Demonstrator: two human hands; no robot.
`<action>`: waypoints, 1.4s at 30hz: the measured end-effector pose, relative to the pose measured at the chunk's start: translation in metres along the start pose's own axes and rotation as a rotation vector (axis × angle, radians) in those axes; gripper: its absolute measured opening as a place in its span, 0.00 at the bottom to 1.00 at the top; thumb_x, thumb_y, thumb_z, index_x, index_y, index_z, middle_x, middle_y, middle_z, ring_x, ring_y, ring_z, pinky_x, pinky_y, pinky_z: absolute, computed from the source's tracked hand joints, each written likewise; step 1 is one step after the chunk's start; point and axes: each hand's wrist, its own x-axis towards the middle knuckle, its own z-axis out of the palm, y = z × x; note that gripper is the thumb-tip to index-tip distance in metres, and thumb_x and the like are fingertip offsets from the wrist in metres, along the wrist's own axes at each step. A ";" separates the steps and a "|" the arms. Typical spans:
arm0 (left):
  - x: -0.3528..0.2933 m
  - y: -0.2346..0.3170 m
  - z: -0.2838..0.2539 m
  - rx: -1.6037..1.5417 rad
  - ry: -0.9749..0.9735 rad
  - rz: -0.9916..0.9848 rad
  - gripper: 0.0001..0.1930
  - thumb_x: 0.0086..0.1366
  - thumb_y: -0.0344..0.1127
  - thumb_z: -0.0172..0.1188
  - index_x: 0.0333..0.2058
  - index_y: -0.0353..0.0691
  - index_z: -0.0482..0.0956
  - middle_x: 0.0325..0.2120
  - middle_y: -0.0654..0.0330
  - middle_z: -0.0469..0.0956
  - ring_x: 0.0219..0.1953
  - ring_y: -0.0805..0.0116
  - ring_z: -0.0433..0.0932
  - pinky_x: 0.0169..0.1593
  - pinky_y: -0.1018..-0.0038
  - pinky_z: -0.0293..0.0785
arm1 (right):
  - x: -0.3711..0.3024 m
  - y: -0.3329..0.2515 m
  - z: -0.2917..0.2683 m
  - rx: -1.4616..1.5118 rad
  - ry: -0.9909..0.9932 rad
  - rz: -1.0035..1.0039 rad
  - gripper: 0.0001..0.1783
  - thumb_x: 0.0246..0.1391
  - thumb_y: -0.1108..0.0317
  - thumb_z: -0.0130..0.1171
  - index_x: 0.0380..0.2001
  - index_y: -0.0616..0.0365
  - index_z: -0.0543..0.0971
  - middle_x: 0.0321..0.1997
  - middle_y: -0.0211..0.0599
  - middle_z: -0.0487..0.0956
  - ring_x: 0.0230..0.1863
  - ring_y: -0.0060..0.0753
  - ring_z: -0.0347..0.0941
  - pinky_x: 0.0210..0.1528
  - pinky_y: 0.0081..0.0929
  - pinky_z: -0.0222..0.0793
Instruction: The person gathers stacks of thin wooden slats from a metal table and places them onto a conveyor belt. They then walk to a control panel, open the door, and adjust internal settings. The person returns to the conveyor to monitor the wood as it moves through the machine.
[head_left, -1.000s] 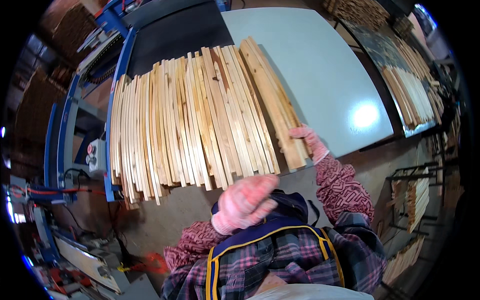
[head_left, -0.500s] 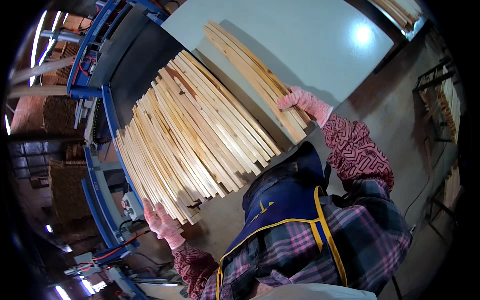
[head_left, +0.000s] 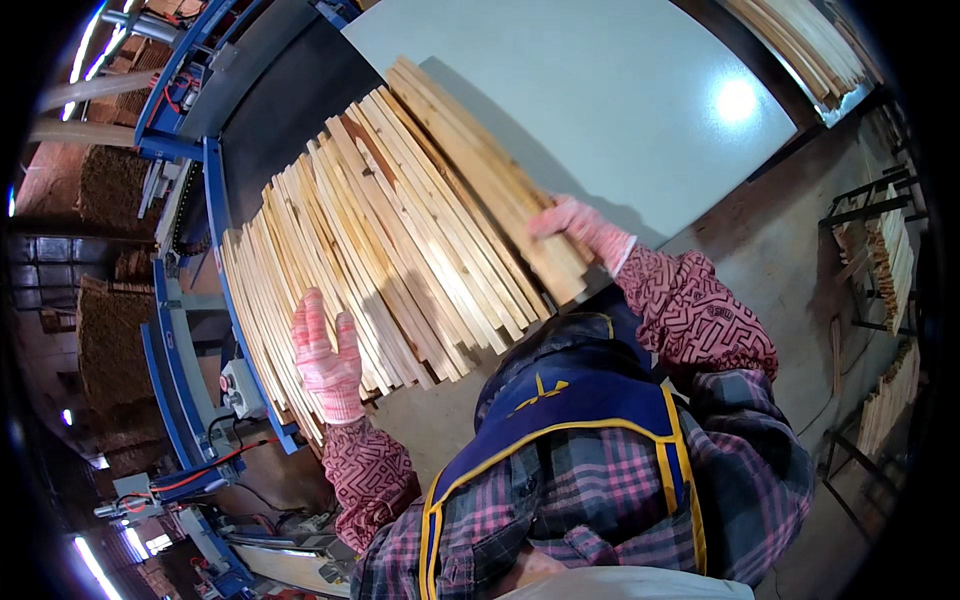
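A broad row of long, narrow wooden strips [head_left: 400,230] lies side by side across the dark bed in front of me. Their near ends are uneven. In a pink-and-white knit glove, my right hand [head_left: 578,228] grips the near end of a small bundle of wooden strips [head_left: 490,180], with fingers wrapped over its top. That bundle lies close along the right side of the row and is slightly blurred. My left hand [head_left: 328,358], gloved alike, is over the near ends of the leftmost strips, fingers stretched and thumb apart, holding nothing.
A pale smooth tabletop [head_left: 600,100] extends to the right of the strips. Blue machine framing [head_left: 215,200] runs along the left, with a grey control box [head_left: 240,388] near my left hand. More strips [head_left: 800,50] are stacked at the far right, and black metal racks [head_left: 870,210] hold others.
My right hand has brought the bundle left, up against the row. My left hand has moved up and inward from beside the row's near left corner to over the strips' ends.
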 end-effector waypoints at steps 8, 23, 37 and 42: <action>-0.123 -0.087 -0.063 0.156 0.151 -0.497 0.26 0.63 0.34 0.62 0.59 0.36 0.74 0.55 0.47 0.76 0.59 0.49 0.72 0.63 0.60 0.67 | -0.051 -0.053 0.019 0.169 0.216 -0.003 0.32 0.51 0.66 0.63 0.59 0.62 0.66 0.40 0.46 0.79 0.35 0.41 0.81 0.35 0.37 0.82; -0.092 -0.222 -0.097 0.610 -0.002 -1.015 0.21 0.58 0.56 0.61 0.45 0.50 0.80 0.48 0.54 0.75 0.54 0.51 0.69 0.60 0.59 0.63 | -0.054 -0.033 -0.053 -0.151 0.302 0.072 0.26 0.58 0.51 0.57 0.53 0.57 0.73 0.40 0.45 0.80 0.38 0.44 0.79 0.39 0.41 0.79; -0.143 -0.193 -0.032 0.422 -0.014 -0.869 0.43 0.62 0.64 0.53 0.70 0.48 0.57 0.72 0.46 0.51 0.73 0.42 0.46 0.74 0.52 0.35 | 0.093 -0.001 0.056 -0.347 -0.013 0.207 0.30 0.55 0.51 0.61 0.56 0.58 0.72 0.46 0.44 0.78 0.43 0.44 0.78 0.44 0.41 0.78; -0.191 -0.116 -0.016 0.503 0.013 -0.805 0.41 0.61 0.59 0.57 0.68 0.45 0.60 0.67 0.46 0.59 0.70 0.42 0.55 0.73 0.48 0.44 | 0.139 0.006 0.083 -0.399 -0.109 0.258 0.32 0.54 0.51 0.63 0.57 0.59 0.72 0.48 0.44 0.78 0.44 0.43 0.77 0.45 0.40 0.77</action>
